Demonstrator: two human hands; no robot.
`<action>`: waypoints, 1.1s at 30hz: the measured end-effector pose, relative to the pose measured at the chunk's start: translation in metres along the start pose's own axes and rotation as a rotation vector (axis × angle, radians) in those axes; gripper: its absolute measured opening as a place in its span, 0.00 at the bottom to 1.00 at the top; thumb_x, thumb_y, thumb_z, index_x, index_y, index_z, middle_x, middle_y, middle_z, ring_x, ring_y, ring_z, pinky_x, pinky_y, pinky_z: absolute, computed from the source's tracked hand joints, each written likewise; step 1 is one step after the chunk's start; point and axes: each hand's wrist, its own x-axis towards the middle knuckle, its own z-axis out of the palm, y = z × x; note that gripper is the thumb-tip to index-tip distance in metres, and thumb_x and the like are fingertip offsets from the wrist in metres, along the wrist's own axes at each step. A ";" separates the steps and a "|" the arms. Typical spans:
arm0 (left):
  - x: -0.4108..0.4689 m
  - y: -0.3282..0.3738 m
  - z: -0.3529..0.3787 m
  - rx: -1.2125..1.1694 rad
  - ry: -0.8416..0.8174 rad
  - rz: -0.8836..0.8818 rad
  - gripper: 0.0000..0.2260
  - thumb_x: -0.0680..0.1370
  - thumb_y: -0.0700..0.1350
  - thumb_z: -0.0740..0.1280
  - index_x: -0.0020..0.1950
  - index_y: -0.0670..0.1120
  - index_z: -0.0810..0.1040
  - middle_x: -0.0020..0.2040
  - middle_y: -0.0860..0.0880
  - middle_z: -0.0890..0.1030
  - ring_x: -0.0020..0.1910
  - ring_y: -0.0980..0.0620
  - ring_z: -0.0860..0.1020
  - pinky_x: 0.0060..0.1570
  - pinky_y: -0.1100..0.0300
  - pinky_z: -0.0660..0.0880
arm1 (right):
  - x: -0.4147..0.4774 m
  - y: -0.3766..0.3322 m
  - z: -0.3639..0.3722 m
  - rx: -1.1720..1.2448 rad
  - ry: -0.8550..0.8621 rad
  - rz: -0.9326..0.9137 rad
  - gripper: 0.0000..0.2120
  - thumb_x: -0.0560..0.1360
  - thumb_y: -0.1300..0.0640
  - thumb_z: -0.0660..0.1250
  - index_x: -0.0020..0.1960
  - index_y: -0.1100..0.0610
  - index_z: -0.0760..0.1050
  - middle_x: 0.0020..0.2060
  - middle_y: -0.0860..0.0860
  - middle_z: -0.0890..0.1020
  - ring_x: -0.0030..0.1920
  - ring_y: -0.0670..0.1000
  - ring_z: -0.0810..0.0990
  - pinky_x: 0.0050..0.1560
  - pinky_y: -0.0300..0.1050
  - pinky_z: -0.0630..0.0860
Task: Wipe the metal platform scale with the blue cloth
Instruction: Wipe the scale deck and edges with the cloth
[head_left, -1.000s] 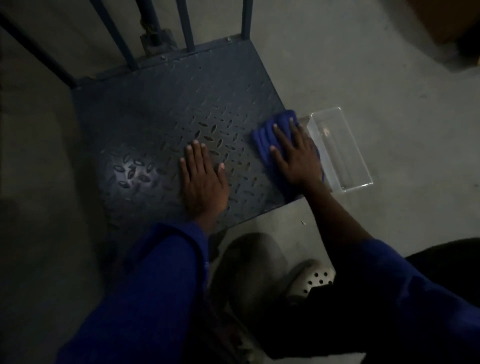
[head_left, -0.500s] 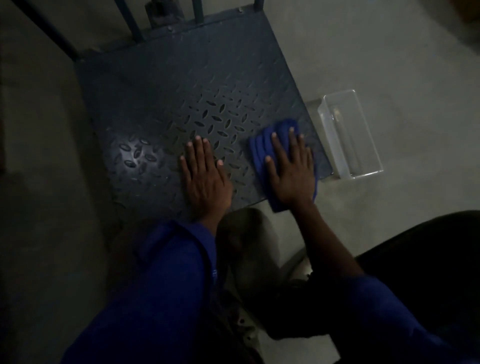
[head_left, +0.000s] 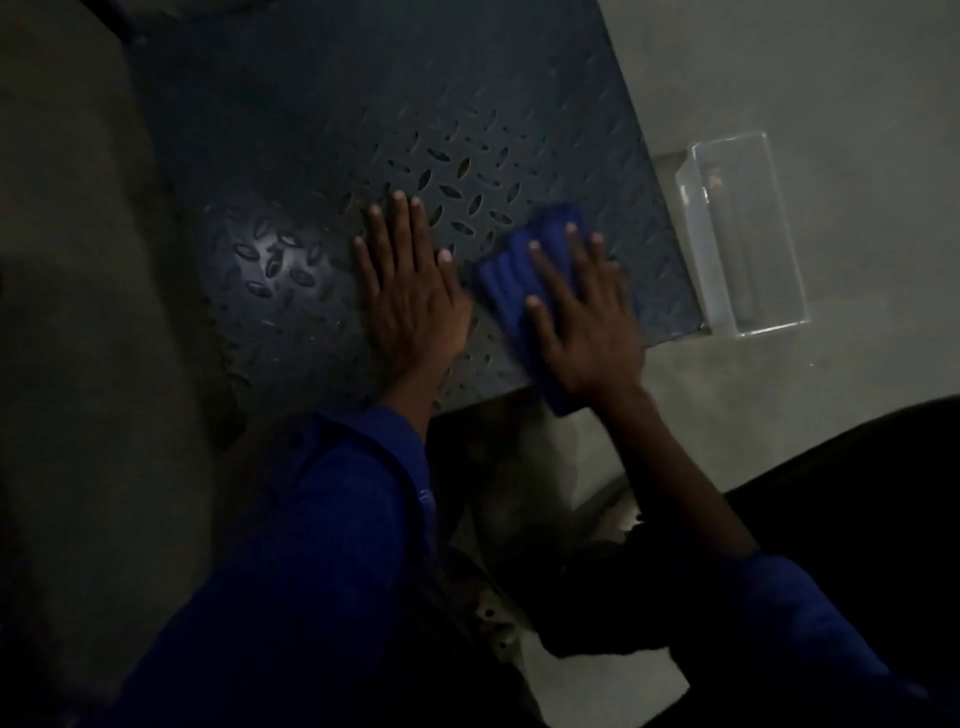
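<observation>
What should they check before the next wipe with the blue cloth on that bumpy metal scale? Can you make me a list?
1. The right hand lies flat on the blue cloth: ok.
2. The blue cloth sits fully on the metal scale: not ok, its near end hangs past the edge.
3. The left hand lies flat on the scale, apart from the cloth: ok.
4. The clear box is off the scale, on the floor beside its right edge: ok.
5. The far part of the scale is clean: cannot tell, too dark.
</observation>
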 end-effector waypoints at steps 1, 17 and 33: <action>0.002 0.001 0.000 0.007 0.014 -0.007 0.28 0.87 0.53 0.43 0.87 0.45 0.49 0.87 0.45 0.49 0.86 0.43 0.47 0.83 0.39 0.49 | 0.008 0.016 -0.005 -0.007 0.019 0.075 0.28 0.87 0.39 0.48 0.85 0.44 0.54 0.85 0.54 0.53 0.85 0.58 0.48 0.83 0.62 0.52; 0.095 -0.008 0.002 0.051 0.058 0.100 0.29 0.87 0.56 0.46 0.87 0.48 0.50 0.87 0.42 0.50 0.86 0.43 0.49 0.83 0.37 0.48 | 0.162 -0.017 0.002 -0.025 0.077 0.140 0.29 0.85 0.38 0.48 0.85 0.44 0.55 0.85 0.54 0.54 0.85 0.60 0.50 0.83 0.61 0.51; 0.152 -0.015 0.005 0.076 0.057 0.068 0.32 0.84 0.55 0.46 0.87 0.45 0.48 0.87 0.44 0.49 0.86 0.45 0.47 0.83 0.39 0.45 | 0.211 -0.045 0.022 -0.045 0.074 -0.171 0.28 0.86 0.39 0.48 0.84 0.44 0.56 0.85 0.54 0.55 0.84 0.60 0.53 0.83 0.59 0.53</action>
